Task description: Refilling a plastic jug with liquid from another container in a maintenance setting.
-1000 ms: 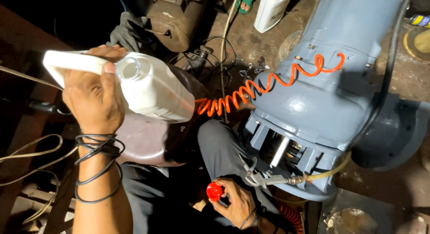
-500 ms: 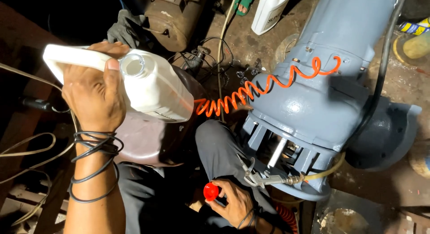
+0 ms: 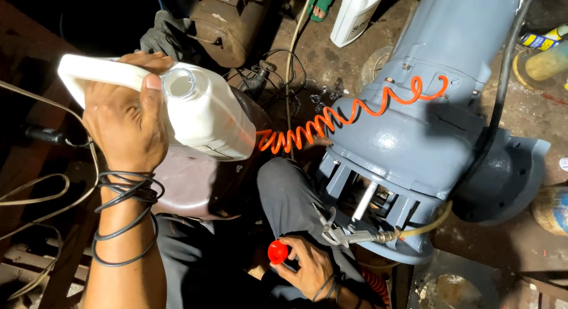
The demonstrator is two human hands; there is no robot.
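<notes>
My left hand (image 3: 127, 123) grips the handle of a white plastic jug (image 3: 204, 117), held up at the left with its uncapped mouth facing the camera. Black bands circle that wrist. Low in the middle, my right hand (image 3: 307, 267) holds a small red cap (image 3: 277, 251) between the fingers, resting near my grey-trousered knee (image 3: 290, 193). Just right of that hand a metal air blow gun (image 3: 343, 235) lies against the base of a large grey-blue motor housing (image 3: 426, 120).
An orange coiled air hose (image 3: 331, 117) runs across the motor. A brown rounded casing (image 3: 195, 185) sits under the jug. Another white jug (image 3: 355, 13) stands at the top beside a sandalled foot. Loose cables lie at the left; a spray can (image 3: 541, 40) is top right.
The view has shifted slightly; the jug stays raised in my left hand and the red cap stays in my right hand, both nearly still.
</notes>
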